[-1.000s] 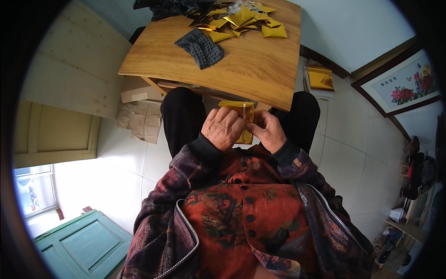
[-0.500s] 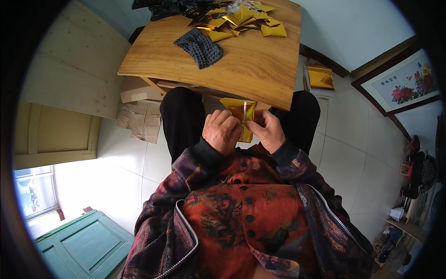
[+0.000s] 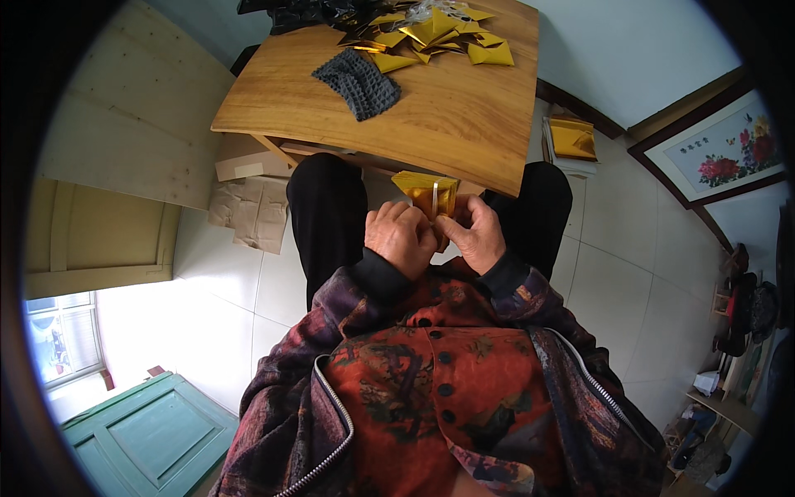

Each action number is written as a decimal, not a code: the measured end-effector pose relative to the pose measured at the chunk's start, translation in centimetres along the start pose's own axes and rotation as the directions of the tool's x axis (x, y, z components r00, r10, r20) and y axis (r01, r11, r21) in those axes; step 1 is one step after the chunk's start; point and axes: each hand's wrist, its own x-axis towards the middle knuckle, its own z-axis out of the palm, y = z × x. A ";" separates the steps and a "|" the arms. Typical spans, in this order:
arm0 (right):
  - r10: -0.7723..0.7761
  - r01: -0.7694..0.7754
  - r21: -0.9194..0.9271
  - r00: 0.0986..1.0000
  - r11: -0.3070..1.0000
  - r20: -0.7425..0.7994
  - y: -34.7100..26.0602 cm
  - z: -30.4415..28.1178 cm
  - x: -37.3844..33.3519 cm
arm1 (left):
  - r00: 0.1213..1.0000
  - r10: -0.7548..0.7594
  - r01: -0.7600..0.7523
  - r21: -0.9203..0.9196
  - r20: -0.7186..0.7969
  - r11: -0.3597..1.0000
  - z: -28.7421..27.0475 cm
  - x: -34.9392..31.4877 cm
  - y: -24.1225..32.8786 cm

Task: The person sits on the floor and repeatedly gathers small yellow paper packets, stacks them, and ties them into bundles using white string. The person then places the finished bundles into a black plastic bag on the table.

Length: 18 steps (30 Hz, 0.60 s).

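Note:
Between my knees I hold a bundle of folded gold foil paper (image 3: 418, 189), its layered edges fanned at the top. A narrow pale strip (image 3: 435, 199) runs down across the bundle. My right hand (image 3: 476, 236) grips the right side, its thumb pressed near the strip's lower end. My left hand (image 3: 401, 238) is closed against the lower left side, with its knuckles up. What the left fingertips pinch is hidden, though they meet the right thumb at the strip's lower end.
Ahead stands a wooden table (image 3: 447, 112) with a grey knitted cloth (image 3: 358, 84), loose gold foil pieces (image 3: 493, 54) and black plastic (image 3: 331, 12). Brown cardboard (image 3: 252, 214) lies on the floor at left. More gold paper (image 3: 571, 137) rests on a stack beyond the table's right side.
My left hand has shifted slightly right and down, closer to my right hand. It now covers more of the bundle's lower part. My right hand has barely moved.

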 end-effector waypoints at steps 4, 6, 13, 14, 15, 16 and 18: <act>-0.014 0.014 0.005 1.000 1.000 -0.011 -0.1 0.1 0.1 | 0.998 -0.060 0.060 -0.035 0.001 0.998 0.2 -0.1 0.0; -0.016 0.016 0.027 1.000 1.000 -0.004 -0.1 0.1 0.0 | 0.998 -0.059 0.058 -0.038 -0.008 0.998 0.3 -0.2 -0.1; -0.012 0.012 -0.027 1.000 1.000 0.000 -0.2 0.1 0.0 | 0.997 0.012 -0.010 0.030 -0.072 0.999 0.6 -0.2 -0.1; -0.032 0.032 -0.043 0.999 0.999 -0.009 -0.2 0.2 0.0 | 0.997 0.007 -0.004 0.029 -0.075 1.000 0.7 -0.1 -0.1; -0.047 0.046 -0.048 0.999 0.998 -0.013 -0.1 0.3 0.1 | 0.997 0.001 0.002 0.028 -0.078 1.000 0.8 -0.1 -0.2; -0.055 0.054 -0.043 0.998 0.998 -0.016 -0.1 0.3 0.1 | 0.996 -0.004 0.006 0.027 -0.086 1.000 0.8 -0.1 -0.2; -0.039 0.039 -0.025 0.999 0.999 -0.014 -0.1 0.3 0.1 | 0.995 -0.013 0.016 0.023 -0.102 1.000 1.0 -0.1 -0.2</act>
